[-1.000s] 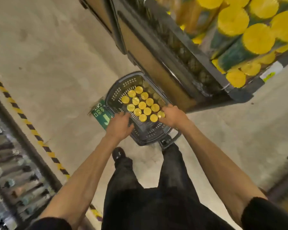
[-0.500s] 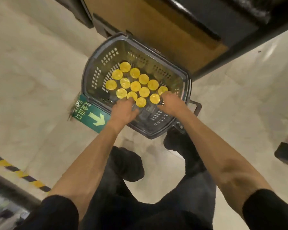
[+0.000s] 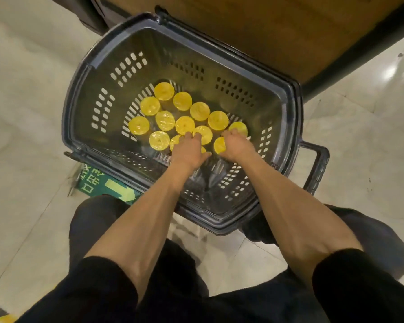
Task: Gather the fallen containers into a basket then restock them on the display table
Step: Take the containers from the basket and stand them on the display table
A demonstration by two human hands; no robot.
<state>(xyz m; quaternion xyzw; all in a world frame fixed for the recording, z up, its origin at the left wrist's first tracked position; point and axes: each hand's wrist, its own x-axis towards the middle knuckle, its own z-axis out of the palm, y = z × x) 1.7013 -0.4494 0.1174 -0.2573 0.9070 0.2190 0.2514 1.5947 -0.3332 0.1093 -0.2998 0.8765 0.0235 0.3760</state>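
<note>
A dark grey plastic basket [image 3: 191,50] stands on the floor below me. Several containers with yellow lids [image 3: 184,124] stand upright in a tight cluster on its bottom. Both of my arms reach down into the basket. My left hand [image 3: 188,151] is curled over a container at the near edge of the cluster and hides most of its lid. My right hand [image 3: 237,146] is closed around a neighbouring container whose yellow lid [image 3: 219,145] shows beside my fingers. The two hands are close together, almost touching.
The brown and black base of the display table [image 3: 243,31] stands right behind the basket. The basket's pull handle [image 3: 320,169] sticks out to the right. A green arrow sticker [image 3: 103,185] lies on the pale tiled floor [image 3: 21,113]. My dark trouser legs fill the bottom.
The view has dropped much closer to the basket and the shelves of stock have left the frame. Both hands have gone deeper in and closed on containers at the near edge.
</note>
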